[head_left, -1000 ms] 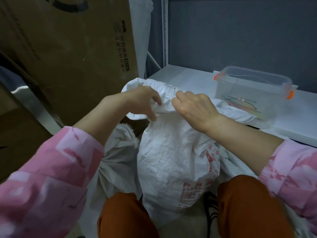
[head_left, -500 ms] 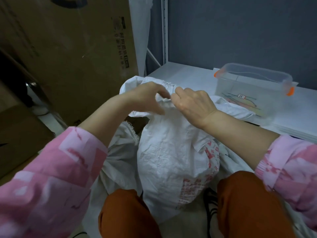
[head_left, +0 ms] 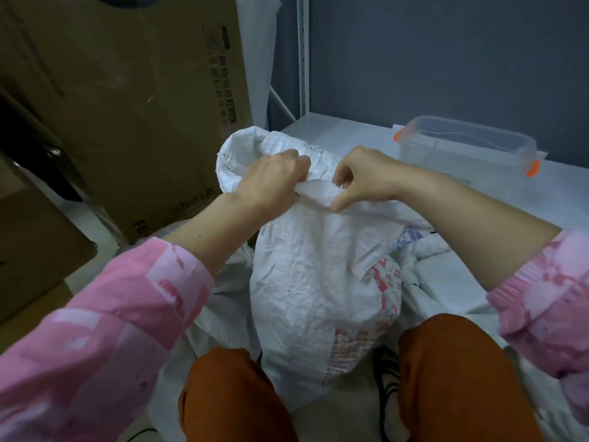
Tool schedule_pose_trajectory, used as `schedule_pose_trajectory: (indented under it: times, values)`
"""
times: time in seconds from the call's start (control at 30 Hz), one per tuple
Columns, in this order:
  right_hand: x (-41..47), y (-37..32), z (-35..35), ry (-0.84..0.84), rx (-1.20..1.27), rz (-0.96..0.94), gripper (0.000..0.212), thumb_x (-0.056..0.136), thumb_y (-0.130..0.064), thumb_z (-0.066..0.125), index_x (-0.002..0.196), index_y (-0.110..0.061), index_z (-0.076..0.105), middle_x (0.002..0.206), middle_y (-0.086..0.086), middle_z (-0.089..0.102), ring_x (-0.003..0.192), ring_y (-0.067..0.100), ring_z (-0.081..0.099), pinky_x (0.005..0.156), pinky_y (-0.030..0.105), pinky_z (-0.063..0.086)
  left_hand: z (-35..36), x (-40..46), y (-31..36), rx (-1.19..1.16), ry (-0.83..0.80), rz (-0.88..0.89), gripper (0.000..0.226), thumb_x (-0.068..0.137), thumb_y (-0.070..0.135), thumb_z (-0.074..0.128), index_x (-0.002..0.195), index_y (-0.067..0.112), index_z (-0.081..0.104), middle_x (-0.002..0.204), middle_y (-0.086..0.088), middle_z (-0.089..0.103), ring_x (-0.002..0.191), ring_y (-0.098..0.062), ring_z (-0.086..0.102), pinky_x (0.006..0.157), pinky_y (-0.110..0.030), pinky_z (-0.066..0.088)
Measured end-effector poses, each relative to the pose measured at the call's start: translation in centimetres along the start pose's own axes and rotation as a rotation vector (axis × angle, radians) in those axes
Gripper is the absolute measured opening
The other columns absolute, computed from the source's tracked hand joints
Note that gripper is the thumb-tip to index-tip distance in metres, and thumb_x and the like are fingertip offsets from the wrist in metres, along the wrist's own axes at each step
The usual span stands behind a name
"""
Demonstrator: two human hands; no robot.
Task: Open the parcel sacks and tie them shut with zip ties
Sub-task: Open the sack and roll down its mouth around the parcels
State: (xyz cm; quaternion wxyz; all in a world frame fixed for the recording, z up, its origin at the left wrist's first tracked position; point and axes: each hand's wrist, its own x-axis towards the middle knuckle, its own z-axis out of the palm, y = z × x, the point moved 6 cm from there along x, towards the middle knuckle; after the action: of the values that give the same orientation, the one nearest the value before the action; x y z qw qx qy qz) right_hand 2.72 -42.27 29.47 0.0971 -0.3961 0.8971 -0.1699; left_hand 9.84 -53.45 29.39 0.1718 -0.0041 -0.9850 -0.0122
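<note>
I have the left hand (head_left: pixel 271 180) and right hand (head_left: pixel 360 180) each in a closed grip on the bunched neck of the sack (head_left: pixel 306 275), upright before the box (head_left: pixel 465 145); I judge gathering underway, zip tie next.

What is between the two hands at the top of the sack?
A bunched fold of the sack spans between the left hand and right hand; both grip it, seen in the head view.
</note>
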Motion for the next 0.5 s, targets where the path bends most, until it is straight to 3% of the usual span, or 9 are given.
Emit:
schedule_pose_trajectory:
  times: [0.07,0.13,0.2,0.27,0.37,0.43,0.5]
  values:
    - [0.1,-0.2,0.9,0.032,-0.050,-0.004,0.033,0.066,-0.027,0.081,0.083,-0.004,0.065,0.078,0.004,0.058,0.078,0.022,0.056,0.063,0.034,0.044,0.2,-0.5,-0.1,0.025,0.059,0.006,0.021,0.077,-0.001,0.059,0.079,0.015,0.045,0.087,-0.007,0.054,0.070,-0.031,0.054,0.055,-0.037,0.037]
    - [-0.3,-0.9,1.5,0.139,-0.201,-0.049,0.015,0.074,-0.019,0.068,0.078,-0.015,0.054,0.081,-0.001,0.054,0.087,0.026,0.056,0.062,0.032,0.036,0.5,-0.6,-0.5,0.018,0.027,-0.039,0.018,0.077,0.002,0.062,0.088,0.013,0.053,0.095,-0.006,0.054,0.076,-0.030,0.056,0.057,-0.036,0.036]
    - [-0.8,-2.0,2.1,0.226,-0.427,-0.139,0.012,0.083,-0.012,0.055,0.090,-0.019,0.049,0.093,0.005,0.058,0.092,0.031,0.056,0.063,0.033,0.030,0.7,-0.4,-0.9,-0.033,-0.153,-0.097,0.038,0.075,0.014,0.073,0.108,0.018,0.055,0.110,-0.001,0.050,0.089,-0.024,0.056,0.065,-0.032,0.041]
    - [-1.3,-3.1,3.2,0.295,-0.625,-0.245,0.027,0.088,-0.006,0.047,0.115,-0.012,0.050,0.102,0.011,0.060,0.092,0.034,0.060,0.061,0.035,0.029,0.4,-0.1,-0.5,-0.114,-0.286,-0.098,0.056,0.069,0.027,0.081,0.119,0.022,0.055,0.117,0.003,0.048,0.099,-0.017,0.053,0.079,-0.032,0.047]
    - [-2.2,-4.4,4.1,0.484,-0.710,-0.379,0.035,0.086,-0.001,0.057,0.120,-0.002,0.052,0.091,0.014,0.063,0.074,0.033,0.065,0.052,0.031,0.029,0.0,0.2,0.2,-0.152,-0.300,-0.072,0.036,0.067,0.027,0.082,0.098,0.022,0.064,0.102,0.003,0.062,0.096,-0.017,0.058,0.083,-0.035,0.050]
    - [-2.0,-4.3,4.3,0.411,-0.603,-0.350,0.021,0.094,-0.014,0.049,0.114,-0.008,0.053,0.094,0.010,0.061,0.080,0.032,0.063,0.055,0.033,0.029,0.3,0.0,0.4,-0.114,-0.275,-0.058,0.022,0.069,0.023,0.078,0.079,0.021,0.059,0.085,0.001,0.063,0.086,-0.021,0.059,0.075,-0.034,0.050]
    - [-1.3,-3.2,4.2,0.217,-0.305,-0.298,0.010,0.089,-0.023,0.059,0.093,-0.016,0.054,0.088,0.002,0.058,0.083,0.027,0.060,0.059,0.032,0.035,0.6,-0.3,0.3,-0.045,-0.218,-0.031,0.020,0.072,0.018,0.071,0.075,0.021,0.052,0.077,0.002,0.055,0.080,-0.023,0.056,0.068,-0.033,0.045]
